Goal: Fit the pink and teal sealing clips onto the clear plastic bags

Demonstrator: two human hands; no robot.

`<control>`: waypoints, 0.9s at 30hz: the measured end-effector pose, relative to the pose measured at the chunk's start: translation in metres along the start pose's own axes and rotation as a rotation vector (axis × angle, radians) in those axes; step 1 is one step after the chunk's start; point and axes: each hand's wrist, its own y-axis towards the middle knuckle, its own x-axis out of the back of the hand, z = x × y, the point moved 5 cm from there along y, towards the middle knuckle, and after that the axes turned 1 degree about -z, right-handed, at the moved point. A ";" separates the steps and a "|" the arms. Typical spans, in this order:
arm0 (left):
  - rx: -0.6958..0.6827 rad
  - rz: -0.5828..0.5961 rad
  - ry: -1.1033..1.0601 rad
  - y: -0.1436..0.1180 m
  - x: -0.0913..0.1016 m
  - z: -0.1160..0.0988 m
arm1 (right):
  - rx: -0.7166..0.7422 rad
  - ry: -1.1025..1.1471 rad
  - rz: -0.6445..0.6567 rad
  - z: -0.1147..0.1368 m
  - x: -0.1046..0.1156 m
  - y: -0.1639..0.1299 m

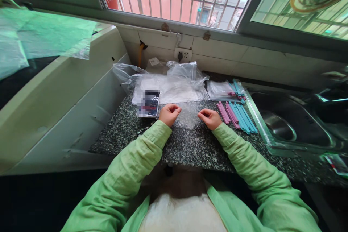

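Left hand (169, 113): I see it pinched shut on the clear bag's (188, 115) nine o'clock edge.
Clear bag: flat on the speckled counter (187, 145), between both hands.
Right hand (209, 117): pinched on the three o'clock edge.
Advice: I'd keep both pinches level.
Sink (285, 123): empty, far three o'clock.

My sleeves (141, 152) are light green — loose, creased fabric reaching to both wrists; the jacket hangs open over a white top (182, 214) — both hands are bare.
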 end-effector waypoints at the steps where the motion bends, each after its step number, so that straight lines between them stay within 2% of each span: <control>1: -0.005 0.000 0.006 0.000 0.000 -0.001 | 0.001 -0.005 0.008 0.000 0.000 0.000; 8: -0.022 0.047 -0.028 0.000 0.000 -0.007 | 0.021 -0.012 0.110 0.007 -0.004 -0.001; 15: -0.047 0.287 -0.011 -0.006 -0.015 -0.010 | 0.023 0.009 0.126 0.008 -0.008 -0.002; 20: -0.055 0.311 -0.017 -0.008 -0.016 -0.012 | 0.039 0.055 0.150 0.007 -0.013 -0.005; 27: 0.036 0.305 -0.150 -0.007 -0.016 -0.012 | 0.013 0.108 0.133 0.010 -0.015 -0.006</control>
